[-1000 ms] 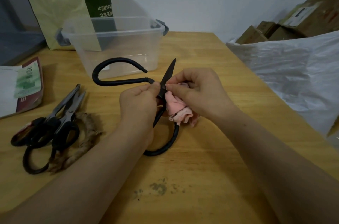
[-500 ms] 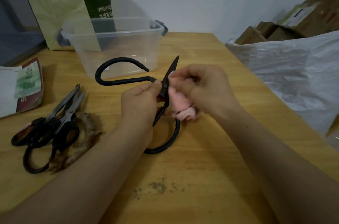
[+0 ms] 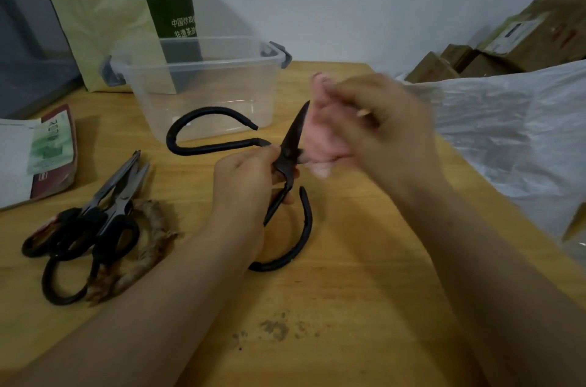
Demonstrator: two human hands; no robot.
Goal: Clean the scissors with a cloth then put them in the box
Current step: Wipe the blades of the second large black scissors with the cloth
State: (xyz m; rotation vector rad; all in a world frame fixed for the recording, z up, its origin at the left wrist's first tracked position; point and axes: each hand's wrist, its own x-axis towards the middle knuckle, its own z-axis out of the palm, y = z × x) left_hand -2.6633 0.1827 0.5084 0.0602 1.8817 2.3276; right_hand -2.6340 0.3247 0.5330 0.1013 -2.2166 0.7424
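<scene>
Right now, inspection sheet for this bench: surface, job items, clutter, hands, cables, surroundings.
Surface: wooden table, dark smudge near front edge.
Job's things: large black scissors, blade tip up; pink cloth against the blade; clear box behind, looks empty.
Clutter: spare scissors overlapping a twine ring, packet at left.
Hands: left hand grips the scissors at the pivot; right hand, blurred, holds the cloth.
Cables: nothing seen.
Surroundings: paper bag, plastic sheet, cardboard boxes.

just two bare forearms (image 3: 165,301) here, left hand (image 3: 245,187) looks sharp, right hand (image 3: 383,133) smeared by blur.
</scene>
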